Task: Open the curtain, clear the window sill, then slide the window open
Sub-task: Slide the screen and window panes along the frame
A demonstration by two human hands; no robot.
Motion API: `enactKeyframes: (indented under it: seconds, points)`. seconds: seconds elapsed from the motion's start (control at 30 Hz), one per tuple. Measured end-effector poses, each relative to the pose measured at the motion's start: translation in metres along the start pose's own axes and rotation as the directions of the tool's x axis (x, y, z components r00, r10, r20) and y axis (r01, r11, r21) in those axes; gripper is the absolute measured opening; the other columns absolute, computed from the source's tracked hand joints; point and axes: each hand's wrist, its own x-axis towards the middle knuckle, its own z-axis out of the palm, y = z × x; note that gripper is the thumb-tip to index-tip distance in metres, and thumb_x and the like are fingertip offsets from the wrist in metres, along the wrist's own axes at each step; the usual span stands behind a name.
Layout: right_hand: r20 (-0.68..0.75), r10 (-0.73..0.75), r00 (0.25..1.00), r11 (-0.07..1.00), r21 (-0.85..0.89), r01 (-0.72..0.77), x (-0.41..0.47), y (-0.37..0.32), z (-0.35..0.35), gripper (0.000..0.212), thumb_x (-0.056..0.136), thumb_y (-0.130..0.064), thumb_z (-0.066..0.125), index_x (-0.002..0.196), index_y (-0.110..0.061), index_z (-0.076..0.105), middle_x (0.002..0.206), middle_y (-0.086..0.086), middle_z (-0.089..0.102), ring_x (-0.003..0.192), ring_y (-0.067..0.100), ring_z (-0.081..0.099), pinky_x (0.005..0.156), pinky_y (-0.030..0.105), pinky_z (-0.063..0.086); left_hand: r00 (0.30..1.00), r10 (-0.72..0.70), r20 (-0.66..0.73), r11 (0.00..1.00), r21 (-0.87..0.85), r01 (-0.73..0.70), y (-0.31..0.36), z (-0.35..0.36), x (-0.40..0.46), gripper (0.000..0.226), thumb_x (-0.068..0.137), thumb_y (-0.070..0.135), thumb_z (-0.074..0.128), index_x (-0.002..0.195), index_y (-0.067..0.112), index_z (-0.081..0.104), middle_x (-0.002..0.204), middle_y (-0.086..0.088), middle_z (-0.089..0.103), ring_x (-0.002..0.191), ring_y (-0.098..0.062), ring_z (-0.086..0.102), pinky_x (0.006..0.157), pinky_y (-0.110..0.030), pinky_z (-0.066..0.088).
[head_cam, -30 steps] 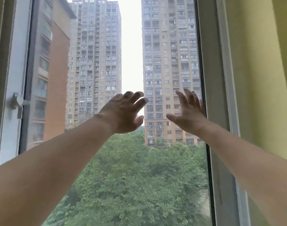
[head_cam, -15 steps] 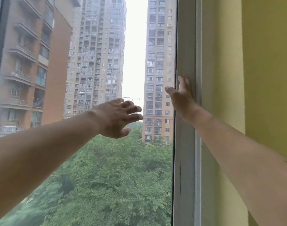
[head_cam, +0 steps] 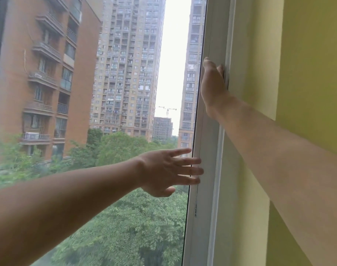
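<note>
Window sash stile (head_cam: 201,131) runs near vertical, leaning slightly right toward the top, at the right of the view against the frame (head_cam: 219,169). Right hand (head_cam: 214,87) is high on it, palm flat, fingers (head_cam: 220,69) together, tips at the frame edge. Left hand (head_cam: 163,171) is lower, fingers (head_cam: 190,170) spread, tips just touching the stile's left edge; nothing gripped. Right hand is nearer. Sash seems hard against the right; any further travel would be rightward. Sill and curtain not in view.
</note>
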Motion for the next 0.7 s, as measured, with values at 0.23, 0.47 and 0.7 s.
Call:
enactKeyframes:
  seconds: [0.23, 0.47, 0.7]
  points:
    - [-0.004, 0.003, 1.000, 0.997, 0.076, -0.003, 0.003, 0.001, -0.004, 0.061, 0.098, -0.043, 0.035, 0.151, -0.014, 0.024, 0.159, -0.001, 0.023, 0.146, 0.013, 0.019, 0.121, 0.039, 0.012, 0.998, 0.056, -0.021, 0.998, 0.031, -0.055, -0.004, -0.009, 0.030, 0.065, 0.096, 0.050, 0.024, 0.153, 0.027, 0.004, 0.161, 0.002, 0.004, 0.146, -0.024, -0.009, 0.115, -0.052, -0.007]
    - [0.012, -0.006, 1.000, 0.999, 0.042, 0.006, -0.001, 0.002, -0.004, 0.062, 0.097, -0.044, 0.035, 0.150, -0.014, 0.026, 0.158, 0.000, 0.026, 0.145, 0.016, 0.020, 0.120, 0.043, 0.013, 0.993, 0.042, -0.111, 0.999, -0.002, -0.042, -0.002, -0.018, 0.048, 0.056, 0.094, 0.046, 0.031, 0.147, 0.027, 0.031, 0.153, 0.007, 0.033, 0.145, -0.020, 0.014, 0.116, -0.048, -0.002]
    - [0.110, 0.000, 0.994, 0.999, 0.048, -0.005, -0.004, 0.005, -0.010, 0.069, 0.097, -0.044, 0.035, 0.155, -0.017, 0.009, 0.164, -0.006, 0.004, 0.150, 0.012, 0.002, 0.121, 0.042, 0.002, 0.984, -0.013, -0.177, 0.996, -0.092, -0.004, -0.002, -0.016, 0.050, 0.050, 0.093, 0.041, 0.038, 0.142, 0.030, 0.042, 0.148, 0.011, 0.042, 0.144, -0.017, 0.018, 0.118, -0.044, -0.001]
